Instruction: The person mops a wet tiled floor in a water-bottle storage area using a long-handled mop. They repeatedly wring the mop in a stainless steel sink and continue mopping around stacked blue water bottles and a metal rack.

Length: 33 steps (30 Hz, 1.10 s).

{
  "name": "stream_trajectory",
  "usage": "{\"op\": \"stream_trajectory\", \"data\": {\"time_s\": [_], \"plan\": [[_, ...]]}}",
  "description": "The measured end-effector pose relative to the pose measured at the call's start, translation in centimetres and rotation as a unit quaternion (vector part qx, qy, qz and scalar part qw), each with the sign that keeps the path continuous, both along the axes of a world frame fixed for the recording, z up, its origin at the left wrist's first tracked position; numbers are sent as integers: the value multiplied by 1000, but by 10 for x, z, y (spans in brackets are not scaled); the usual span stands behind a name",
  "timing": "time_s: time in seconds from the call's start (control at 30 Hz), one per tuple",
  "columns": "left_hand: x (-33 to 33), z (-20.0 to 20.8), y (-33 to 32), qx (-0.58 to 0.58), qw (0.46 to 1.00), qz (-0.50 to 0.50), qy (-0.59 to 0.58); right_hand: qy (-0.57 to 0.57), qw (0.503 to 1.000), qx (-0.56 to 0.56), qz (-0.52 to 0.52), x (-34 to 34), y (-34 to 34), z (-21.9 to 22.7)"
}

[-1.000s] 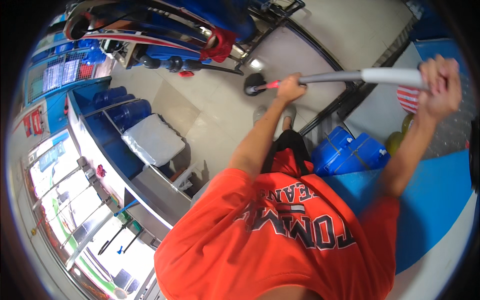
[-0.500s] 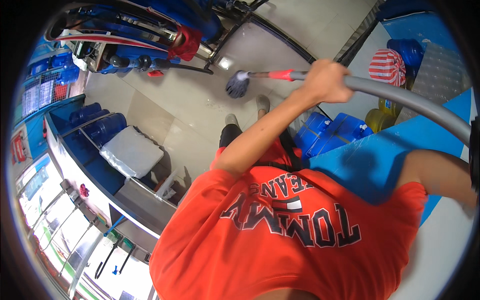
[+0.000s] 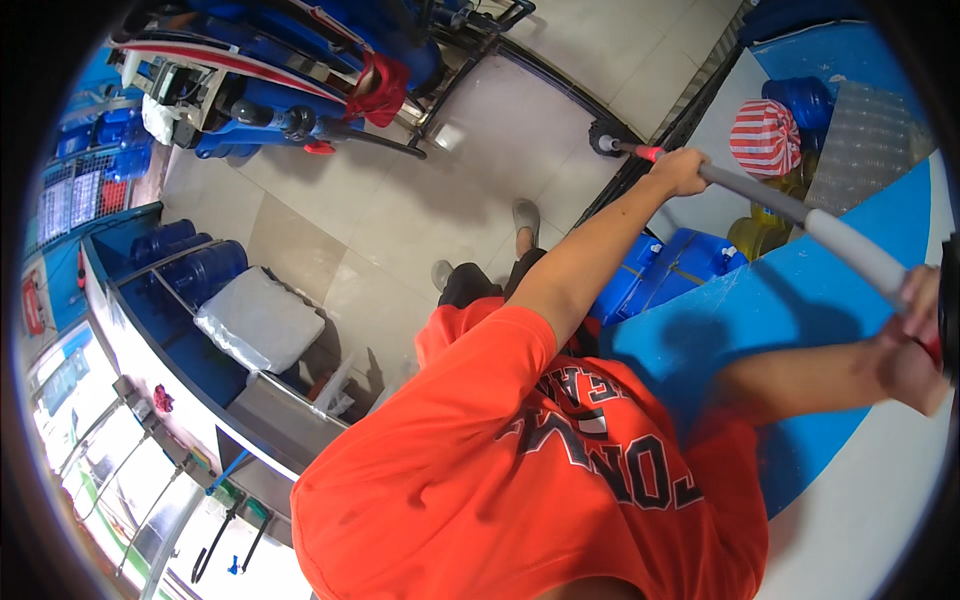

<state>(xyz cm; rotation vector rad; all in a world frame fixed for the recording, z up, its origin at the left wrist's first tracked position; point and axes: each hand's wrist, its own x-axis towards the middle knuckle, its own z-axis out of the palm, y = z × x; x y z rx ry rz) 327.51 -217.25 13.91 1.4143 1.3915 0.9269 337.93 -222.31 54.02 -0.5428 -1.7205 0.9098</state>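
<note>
– Beside the right-hand bar of the low black metal frame [image 3: 555, 84], what is being held?

– A long grey mop with a red collar and a paler upper sleeve [image 3: 755, 192]. Its round, dark head [image 3: 603, 138] is seen at that bar, though whether the bar or the pale tiled floor [image 3: 400, 200] is touched cannot be told.

– And how is it gripped?

– By both hands. Just right of the frame, the shaft above the collar is grasped by the left hand [image 3: 683, 173]. Farther right of the frame and nearer the body, the top end appears to be clasped by the right hand [image 3: 910, 340]; that hand is blurred, so its exact hold is not made out.

– How much can be counted as done?

– Only that the mop is taken up, with its head placed at the frame. The work is judged to be under way, since nothing is laid aside.

– And what is left?

– That cannot be measured: around the frame, no tiles can be told apart as treated or untreated. Right of it, the blue plastic jerrycans [image 3: 683, 268] and the round red-and-white striped bundle [image 3: 765, 138] are touched by neither hand.
</note>
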Motion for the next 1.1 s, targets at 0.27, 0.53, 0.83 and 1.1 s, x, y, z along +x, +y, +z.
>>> {"op": "stream_trajectory", "data": {"time_s": [0.27, 0.53, 0.83, 1.1], "plan": [[-26, -59, -103, -85, 993, -79, 21, 60, 992, -14, -110, 9, -91, -60], [-74, -45, -212, -64, 994, -86, 34, 93, 990, -69, -82, 31, -183, -58], [-153, -64, -342, -93, 991, -57, 76, 154, 961, -147, -175, -2, -224, -102], [-349, -174, -540, -147, 952, 87, 253, 164, 922, -328, -128, -152, -348, -276]]}}
